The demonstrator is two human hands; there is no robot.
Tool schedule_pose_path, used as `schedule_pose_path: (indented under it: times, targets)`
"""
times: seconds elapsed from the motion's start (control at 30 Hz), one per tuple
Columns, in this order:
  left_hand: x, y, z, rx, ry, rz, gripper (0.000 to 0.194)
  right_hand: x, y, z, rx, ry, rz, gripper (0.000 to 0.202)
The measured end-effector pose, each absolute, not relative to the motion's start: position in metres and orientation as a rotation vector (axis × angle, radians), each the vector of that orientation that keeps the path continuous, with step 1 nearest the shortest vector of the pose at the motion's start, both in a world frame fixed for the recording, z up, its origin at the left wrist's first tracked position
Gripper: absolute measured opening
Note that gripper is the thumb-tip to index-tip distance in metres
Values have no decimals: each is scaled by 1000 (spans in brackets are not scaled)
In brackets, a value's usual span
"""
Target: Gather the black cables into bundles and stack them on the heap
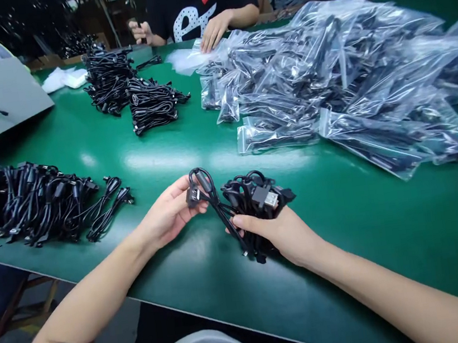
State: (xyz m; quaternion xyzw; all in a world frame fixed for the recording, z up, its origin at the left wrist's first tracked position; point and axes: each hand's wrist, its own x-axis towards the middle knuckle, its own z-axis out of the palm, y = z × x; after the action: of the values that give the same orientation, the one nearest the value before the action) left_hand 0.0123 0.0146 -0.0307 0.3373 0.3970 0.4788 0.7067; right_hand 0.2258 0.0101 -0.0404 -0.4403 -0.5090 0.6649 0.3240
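Two bare hands work over a green table, seen from where I stand nearby. The writing that shows is on the black shirt of a person across the table: a big white shape with dark dots, like a lowercase "e" joined to another stroke I can't make out for certain, with a small red heart above it.

The left hand is closed in a pinch on the looped upper end of one black cable, its fingertips at the dark plug. That cable slants down and right from those fingertips, crossing in front of the right hand's fingers. The right hand is closed around a bunch of black cables, its thumb lying across the front; the bunch rises above the thumb, and a metal-ended plug points right near its top.

To the left lies a long row of coiled black cables. Beyond the hands, two dark cable piles sit side by side. Far right, clear plastic bags with dark contents form a wide heap. The person opposite rests one hand at its left edge, on pale plastic.
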Motion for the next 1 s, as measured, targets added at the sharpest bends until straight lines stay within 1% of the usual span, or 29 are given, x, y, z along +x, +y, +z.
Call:
schedule_pose_path:
  times: [0.07, 0.23, 0.37, 0.43, 0.53, 0.6, 0.73, 0.87, 1.0]
  targets:
    - [12, 13, -27, 794, 874, 1047, 29, 226, 8, -37, -1230, -1425, 1647, 20]
    - [2, 14, -19, 1005, 964, 1071, 43, 224, 2, -33, -1263, -1511, 1422, 16]
    - [-4, 17, -16, 1170, 1032, 987, 46, 225, -2, -43, -1254, -1612, 1309, 11]
    - [-5, 17, -14, 1250, 1101, 942, 42, 227, -4, -48, -1259, -1653, 1282, 10]
    - [-5, 16, -9, 1353, 1262, 922, 30, 228, -6, -51, -1248, -1678, 1259, 10]
    - [-5, 16, -6, 1393, 1304, 913, 26, 227, -6, -49, -1238, -1679, 1240, 10]
    - [-10, 17, -7, 1342, 1243, 933, 28, 225, -4, -38, -1214, -1630, 1310, 8]
    - [-13, 17, -11, 1245, 1138, 937, 29, 222, 0, -26, -1271, -1556, 1453, 18]
    - [-9, 18, -13, 1232, 1153, 976, 28, 222, 0, -23, -1307, -1522, 1467, 21]
